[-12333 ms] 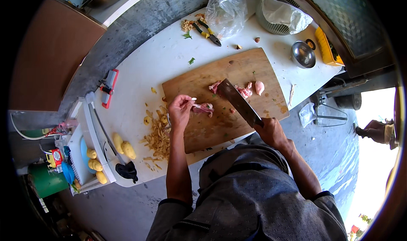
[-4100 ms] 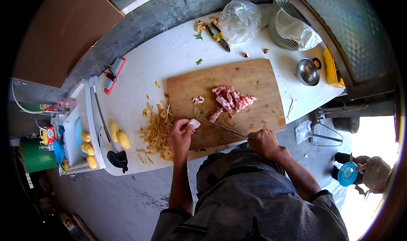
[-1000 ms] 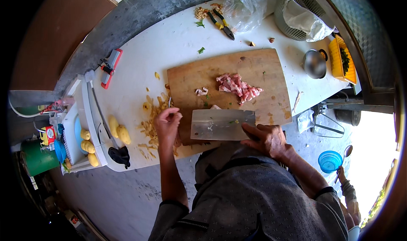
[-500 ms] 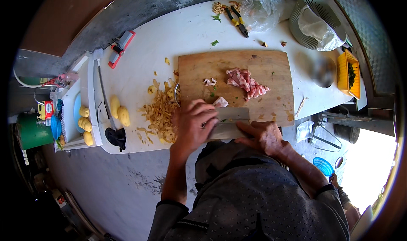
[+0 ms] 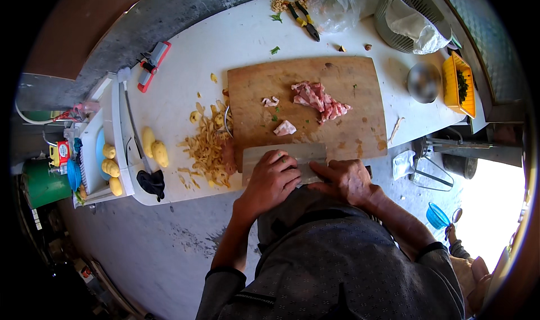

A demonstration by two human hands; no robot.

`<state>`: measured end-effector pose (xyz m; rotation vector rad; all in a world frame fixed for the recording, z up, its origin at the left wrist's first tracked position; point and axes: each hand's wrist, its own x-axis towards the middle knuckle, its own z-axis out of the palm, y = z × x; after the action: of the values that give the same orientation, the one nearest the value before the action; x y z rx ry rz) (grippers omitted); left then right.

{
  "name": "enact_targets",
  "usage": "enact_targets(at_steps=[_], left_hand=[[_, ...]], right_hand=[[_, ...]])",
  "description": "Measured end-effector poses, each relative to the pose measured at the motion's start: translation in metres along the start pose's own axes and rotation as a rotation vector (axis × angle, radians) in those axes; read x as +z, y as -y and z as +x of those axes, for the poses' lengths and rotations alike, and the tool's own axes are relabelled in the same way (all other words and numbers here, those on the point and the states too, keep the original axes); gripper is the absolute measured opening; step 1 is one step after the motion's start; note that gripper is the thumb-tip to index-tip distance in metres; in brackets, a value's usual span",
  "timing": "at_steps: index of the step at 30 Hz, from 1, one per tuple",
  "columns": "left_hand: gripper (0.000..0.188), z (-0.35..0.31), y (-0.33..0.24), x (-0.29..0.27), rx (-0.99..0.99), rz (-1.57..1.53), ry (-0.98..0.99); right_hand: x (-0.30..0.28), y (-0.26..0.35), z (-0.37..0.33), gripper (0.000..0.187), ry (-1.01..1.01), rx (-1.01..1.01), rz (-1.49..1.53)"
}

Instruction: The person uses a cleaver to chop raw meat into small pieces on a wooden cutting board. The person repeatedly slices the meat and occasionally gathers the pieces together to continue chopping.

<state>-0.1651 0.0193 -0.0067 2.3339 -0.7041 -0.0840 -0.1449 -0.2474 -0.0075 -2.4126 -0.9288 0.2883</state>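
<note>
A broad cleaver [image 5: 261, 153] lies sideways along the near edge of the wooden cutting board [image 5: 354, 86]. My right hand [image 5: 350, 182] is closed round its handle end, thumb resting along the blade. Over the left part of the blade my left hand [image 5: 273, 179] is curled, fingers together against the metal; their undersides are hidden. Beyond the blade sits a pale chunk of meat [image 5: 285, 128]. Farther back on the board are a pile of raw pink meat [image 5: 320, 101] and some small pale scraps [image 5: 270, 101].
Potato peelings [image 5: 208, 145] heap at the board's left, with peeled potatoes [image 5: 160, 153] beyond. Pliers [image 5: 304, 21], a plastic bag [image 5: 336, 7] and a grey-green basket [image 5: 410, 13] stand at the back. A metal bowl [image 5: 423, 83] and yellow basket [image 5: 466, 92] are right. Another person's hand [image 5: 451, 233] shows lower right.
My left hand has settled from above the blade down onto it. The cleaver has shifted a little left and more of its blade shows. The meat stays in place on the board.
</note>
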Motion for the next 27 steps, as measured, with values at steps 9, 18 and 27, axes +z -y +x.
enact_targets(at_steps=[9,18,27], left_hand=[[0.017,-0.032,-0.008,-0.003,-0.012,-0.043,-0.243],[0.029,-0.143,0.092,-0.043,-0.761,0.157,-0.870],[0.035,-0.063,0.030,-0.004,-0.577,-1.145,-0.717]], right_hand=[[-0.003,0.004,0.004,0.053,-0.009,0.008,-0.018],[0.003,0.021,0.029,0.043,-0.119,0.249,0.721],[-0.007,0.041,0.078,0.044,-0.123,0.559,1.500]])
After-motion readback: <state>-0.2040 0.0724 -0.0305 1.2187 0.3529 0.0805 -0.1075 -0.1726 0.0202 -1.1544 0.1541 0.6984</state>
